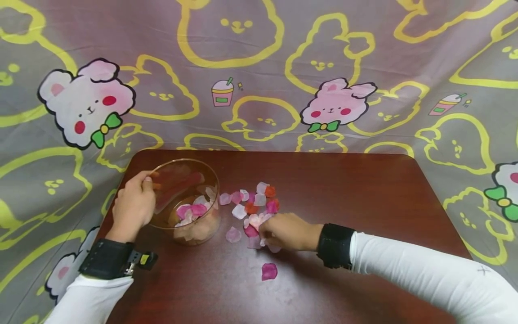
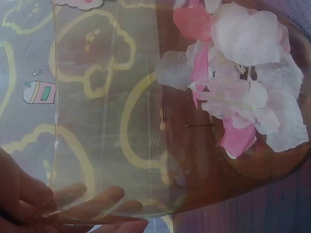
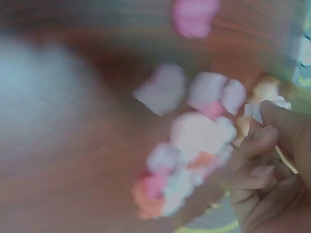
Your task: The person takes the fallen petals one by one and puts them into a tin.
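A clear amber-tinted bowl point(image 1: 162, 211) stands on the left of the table, with white and pink petals point(image 1: 198, 209) inside. My left hand point(image 1: 134, 200) grips its rim from the left, thumb and fingers on either side of the wall; the left wrist view shows the fingers point(image 2: 114, 196) through it. To the right of the bowl lies a loose group of white, pink and red petals point(image 1: 252, 208). Over the near part of this group is my right hand point(image 1: 289, 231). It pinches a white petal point(image 3: 253, 112) between thumb and forefinger in the right wrist view.
A single magenta petal point(image 1: 269, 271) lies apart, nearer the front of the brown table point(image 1: 344, 189). Behind and beside the table hangs a grey cloth point(image 1: 259, 81) printed with yellow cartoon outlines. The right wrist view is blurred.
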`<move>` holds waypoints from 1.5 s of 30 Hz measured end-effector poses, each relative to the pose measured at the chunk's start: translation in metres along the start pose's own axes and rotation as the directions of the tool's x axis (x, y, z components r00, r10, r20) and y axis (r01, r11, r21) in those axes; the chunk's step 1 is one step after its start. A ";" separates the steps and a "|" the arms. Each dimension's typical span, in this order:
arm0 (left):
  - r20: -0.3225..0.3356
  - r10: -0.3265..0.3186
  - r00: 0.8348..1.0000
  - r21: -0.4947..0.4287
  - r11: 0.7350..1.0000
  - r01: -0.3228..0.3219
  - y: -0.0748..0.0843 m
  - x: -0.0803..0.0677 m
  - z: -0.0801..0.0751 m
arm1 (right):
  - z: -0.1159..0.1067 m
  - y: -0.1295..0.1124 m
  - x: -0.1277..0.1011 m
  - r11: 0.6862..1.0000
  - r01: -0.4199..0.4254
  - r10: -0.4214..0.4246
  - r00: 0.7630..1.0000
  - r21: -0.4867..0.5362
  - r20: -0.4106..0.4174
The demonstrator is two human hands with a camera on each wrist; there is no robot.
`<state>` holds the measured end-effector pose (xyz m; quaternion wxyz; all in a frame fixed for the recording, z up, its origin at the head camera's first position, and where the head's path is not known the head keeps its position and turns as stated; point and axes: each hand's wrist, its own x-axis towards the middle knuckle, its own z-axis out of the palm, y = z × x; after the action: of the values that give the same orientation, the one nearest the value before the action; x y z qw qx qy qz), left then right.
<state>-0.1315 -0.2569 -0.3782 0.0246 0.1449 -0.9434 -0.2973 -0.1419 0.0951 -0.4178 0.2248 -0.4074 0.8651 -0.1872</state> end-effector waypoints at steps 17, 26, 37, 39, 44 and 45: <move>-0.012 0.001 1.000 -0.015 1.000 -0.002 0.000 0.000 0.001 | -0.057 -0.063 0.059 0.986 0.134 -0.158 0.940 -0.098 -0.303; -0.008 -0.003 1.000 -0.007 1.000 0.003 0.000 0.001 0.000 | -0.061 -0.085 0.084 0.986 0.119 -0.148 0.941 -0.113 -0.303; 0.001 -0.002 1.000 -0.015 1.000 0.002 0.001 0.001 0.002 | -0.063 -0.087 0.097 0.994 0.007 -0.029 0.980 -0.113 -0.195; 0.002 -0.002 1.000 -0.015 1.000 0.002 0.001 0.001 0.002 | -0.063 -0.086 0.096 0.994 0.008 -0.029 0.981 -0.109 -0.192; 0.002 0.000 1.000 -0.009 1.000 0.000 -0.001 0.002 0.002 | -0.062 -0.084 0.092 0.993 0.046 -0.074 0.962 -0.108 -0.264; 0.000 0.000 1.000 -0.009 1.000 0.000 -0.002 0.002 0.002 | -0.062 -0.084 0.091 0.993 0.056 -0.083 0.954 -0.101 -0.288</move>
<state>-0.1330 -0.2575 -0.3811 0.0251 0.1445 -0.9421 -0.3015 -0.1747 -0.0177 -0.3457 0.0692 -0.4156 0.8815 -0.2130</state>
